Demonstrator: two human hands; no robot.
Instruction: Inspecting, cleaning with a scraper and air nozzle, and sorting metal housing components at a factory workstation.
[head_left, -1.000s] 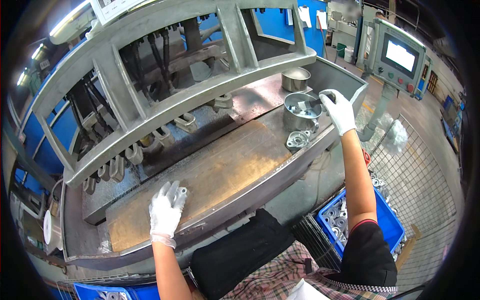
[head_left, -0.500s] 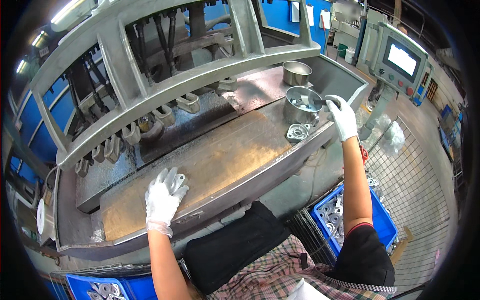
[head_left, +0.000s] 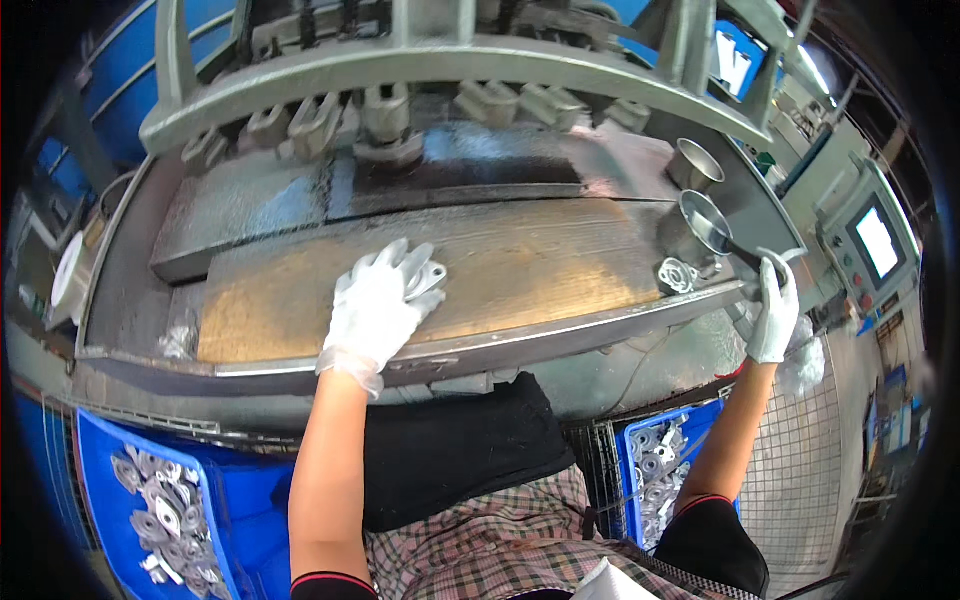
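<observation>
My left hand (head_left: 378,305), in a white glove, rests over the brown board (head_left: 530,265) with its fingers bent around a small grey metal casting (head_left: 436,272). Only the casting's rounded end with a hole shows; the glove covers the rest. At the right, my gloved right hand (head_left: 775,308) grips the dark handle (head_left: 742,254) of a tool whose far end reaches into a metal pot (head_left: 682,238). What kind of tool it is cannot be made out. Beside that pot, a round metal casting with holes (head_left: 677,275) lies on the board.
A second metal pot (head_left: 696,165) stands farther back. A machine frame (head_left: 450,62) with a row of metal holders hangs over the bench. Blue bins hold several castings, one bin (head_left: 207,500) at the lower left, another (head_left: 630,470) at the right. A control panel (head_left: 870,240) stands far right.
The whole view has swung toward the left, bringing the left bin further in. My right hand still holds the handle but now sits lower beside the pot. My left hand stays on the casting.
</observation>
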